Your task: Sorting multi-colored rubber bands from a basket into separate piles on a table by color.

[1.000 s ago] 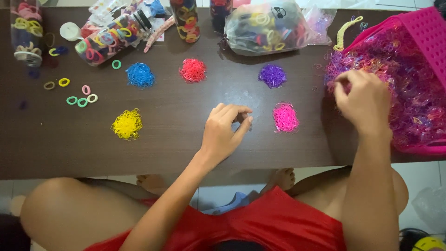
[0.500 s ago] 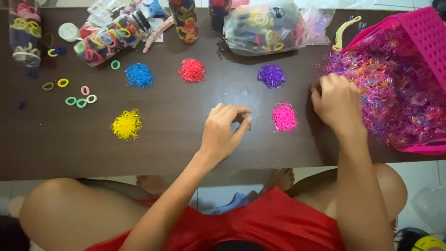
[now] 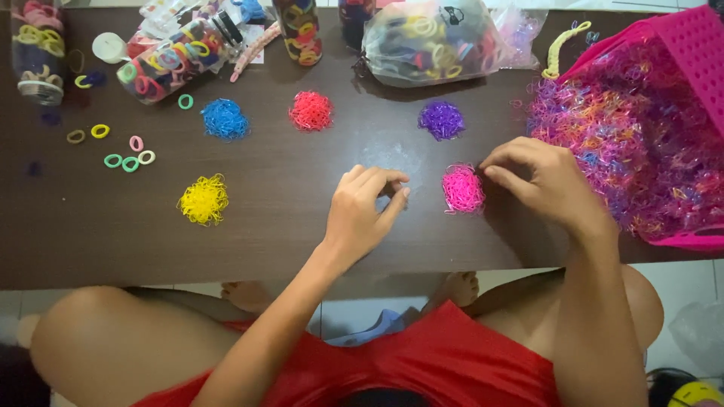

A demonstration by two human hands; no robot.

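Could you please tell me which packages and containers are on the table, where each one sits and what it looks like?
Clear bag: top centre, bulging, full of mixed-colour hair ties.
Tipped jar: top left, clear, on its side, colourful ties inside.
Upright jar: top centre-left, clear, multicoloured ties.
Corner jar: far left, clear, pink and yellow ties.
Pink basket: right edge, perforated, holding tiny mixed bands.

Clear plastic bag (image 3: 430, 41) of colourful hair ties at the table's far edge – clear jars (image 3: 162, 64) lie left
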